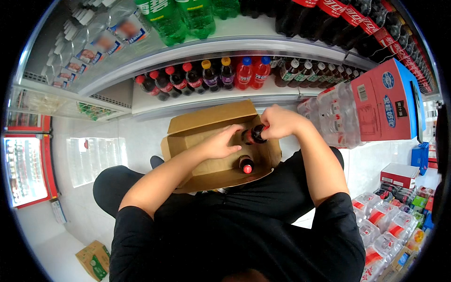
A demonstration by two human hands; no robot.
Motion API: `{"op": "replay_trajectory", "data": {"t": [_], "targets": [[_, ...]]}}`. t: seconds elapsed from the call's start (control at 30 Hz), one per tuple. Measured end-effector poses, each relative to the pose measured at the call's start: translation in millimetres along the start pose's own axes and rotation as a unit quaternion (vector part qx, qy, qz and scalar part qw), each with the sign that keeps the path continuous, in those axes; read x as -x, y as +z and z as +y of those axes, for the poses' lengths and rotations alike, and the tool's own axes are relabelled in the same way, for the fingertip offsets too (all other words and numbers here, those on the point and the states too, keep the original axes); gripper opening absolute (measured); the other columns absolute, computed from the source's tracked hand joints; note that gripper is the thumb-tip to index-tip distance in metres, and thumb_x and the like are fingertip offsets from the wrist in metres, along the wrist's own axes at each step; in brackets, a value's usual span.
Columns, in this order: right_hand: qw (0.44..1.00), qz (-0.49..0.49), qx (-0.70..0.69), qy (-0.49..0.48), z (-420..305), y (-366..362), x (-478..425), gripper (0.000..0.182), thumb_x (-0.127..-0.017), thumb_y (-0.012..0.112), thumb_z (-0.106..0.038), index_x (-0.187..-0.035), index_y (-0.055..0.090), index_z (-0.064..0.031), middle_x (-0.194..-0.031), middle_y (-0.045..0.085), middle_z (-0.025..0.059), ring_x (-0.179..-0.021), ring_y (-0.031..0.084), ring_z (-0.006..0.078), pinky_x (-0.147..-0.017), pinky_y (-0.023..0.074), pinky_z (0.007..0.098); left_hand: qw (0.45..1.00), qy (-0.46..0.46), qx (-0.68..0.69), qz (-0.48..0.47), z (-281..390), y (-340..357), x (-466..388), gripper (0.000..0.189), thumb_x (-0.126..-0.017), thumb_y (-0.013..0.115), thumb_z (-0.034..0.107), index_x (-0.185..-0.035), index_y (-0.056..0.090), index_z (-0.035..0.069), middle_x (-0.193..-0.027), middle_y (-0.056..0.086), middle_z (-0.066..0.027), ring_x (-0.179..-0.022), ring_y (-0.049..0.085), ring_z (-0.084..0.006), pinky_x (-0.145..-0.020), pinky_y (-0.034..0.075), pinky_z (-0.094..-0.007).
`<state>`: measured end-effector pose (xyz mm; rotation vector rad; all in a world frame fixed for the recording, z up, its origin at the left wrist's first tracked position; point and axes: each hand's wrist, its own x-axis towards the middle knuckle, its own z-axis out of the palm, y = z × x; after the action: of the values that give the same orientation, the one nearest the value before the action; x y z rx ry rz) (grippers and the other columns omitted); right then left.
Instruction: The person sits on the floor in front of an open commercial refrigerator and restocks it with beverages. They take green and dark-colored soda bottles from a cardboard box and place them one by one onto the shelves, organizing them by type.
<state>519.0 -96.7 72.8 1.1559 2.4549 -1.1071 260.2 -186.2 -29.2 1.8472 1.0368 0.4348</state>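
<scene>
An open cardboard box (208,165) stands in front of me, between my legs. My right hand (282,121) is closed around the top of a dark cola bottle (249,136) at the box's right end. Nearer to me, a second dark bottle (246,163) with a red cap stands in the same box. My left hand (225,142) hovers over the box, fingers apart, holding nothing, just left of the two bottles. Beyond the box, the low shelf (158,105) carries a row of small bottles: red-capped cola (178,81), yellow-capped purple-labelled bottles (210,77) and blue-capped red drinks (244,74).
Large green bottles (165,21) and cola bottles fill the upper shelf (246,33). A pink carton (375,105) rests on shrink-wrapped bottles (334,116) at right. More packs (384,222) lie at lower right. A small carton (94,260) sits at lower left, below a red-framed cooler (47,165).
</scene>
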Motion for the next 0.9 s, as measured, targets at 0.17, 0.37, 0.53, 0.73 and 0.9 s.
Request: {"op": "replay_trajectory", "data": {"t": [0.17,0.37,0.53,0.73,0.9], "targets": [[0.979,0.057,-0.193,-0.034,37.0,-22.8,4.9,0.025,-0.08,0.073,-0.019,-0.07,0.063,0.0016,-0.067,0.065,0.0081,-0.067,0.068,0.0175,-0.062,0.0554,0.0379,0.999,0.034,-0.015,0.035,18.1,9.1,-22.7,0.074,-0.086,0.085,0.017,-0.145,0.045,0.001,-0.138,0.063,-0.0201,-0.129,0.063,-0.0337,-0.111,0.05,-0.0441],[0.864,0.137,-0.48,-0.063,32.1,-42.6,18.7,0.037,-0.099,0.07,-0.035,-0.082,0.066,-0.0023,-0.078,0.071,0.0059,-0.069,0.073,0.0165,-0.06,0.0611,0.0316,0.977,-0.054,0.204,-0.041,50.4,-24.2,-36.4,0.07,-0.081,0.09,0.019,-0.138,0.053,-0.001,-0.126,0.069,-0.018,-0.118,0.068,-0.0282,-0.103,0.053,-0.0407],[0.756,0.158,-0.589,-0.238,39.3,-41.1,20.1,0.047,-0.102,0.055,-0.048,-0.093,0.062,-0.0024,-0.102,0.074,0.0182,-0.084,0.077,0.0294,-0.069,0.061,0.036,0.965,-0.05,0.255,0.038,112.8,-75.7,-38.1,0.074,-0.076,0.092,0.006,-0.139,0.054,-0.001,-0.132,0.067,-0.0105,-0.121,0.064,-0.0188,-0.109,0.052,-0.0393],[0.748,0.199,-0.576,-0.262,33.5,-40.6,20.3,0.039,-0.099,0.059,-0.039,-0.094,0.065,-0.0006,-0.111,0.073,0.0205,-0.097,0.074,0.0271,-0.08,0.0587,0.0352,0.945,0.097,0.211,0.231,178.1,-139.0,-73.6,0.064,-0.078,0.093,0.004,-0.13,0.056,-0.003,-0.129,0.068,-0.011,-0.12,0.066,-0.0181,-0.105,0.054,-0.0379],[0.732,0.245,-0.583,-0.253,38.2,-40.6,20.2,0.033,-0.098,0.059,-0.032,-0.094,0.066,-0.0006,-0.112,0.073,0.0205,-0.098,0.073,0.0263,-0.082,0.0575,0.0342,0.918,0.16,0.081,0.353,204.6,-169.2,-125.0,0.056,-0.079,0.091,0.004,-0.125,0.059,0.0,-0.118,0.072,-0.0107,-0.111,0.068,-0.0173,-0.1,0.054,-0.0347]]}}
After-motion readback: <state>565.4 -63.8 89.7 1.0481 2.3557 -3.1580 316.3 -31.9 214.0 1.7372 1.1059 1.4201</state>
